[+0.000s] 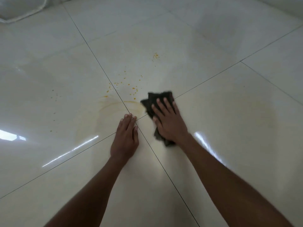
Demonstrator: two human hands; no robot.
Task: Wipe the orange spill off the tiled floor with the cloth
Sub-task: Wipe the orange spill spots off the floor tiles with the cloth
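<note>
**Hands flat on glossy tile, dark cloth beside the orange smear**

Both hands are down on the floor. Right hand [168, 119] lies palm-down with fingers spread across a dark, crumpled cloth [158, 98], pressing it to the tile; ragged folds of the fabric stick out past the fingertips at 12 o'clock and from under the wrist at 6 o'clock. Left hand [126, 136] rests flat and bare, fingers straight and close together, holding nothing — its fingertips sit just at the crossing of the thin dark grout lines [105, 74].

Pale cream floor [213, 46] of large square tiles, smooth and shiny, with bright streaks of reflected light. Orange spill [114, 105] shows as a thin, curved, watery smear at 9 o'clock from the cloth, its near edge just beside the fabric. Small orange droplets [133, 89] are scattered at 11 o'clock from the cloth, and a tighter speckled cluster [156, 55] lies farther off at 12 o'clock — well apart from both hands.
</note>
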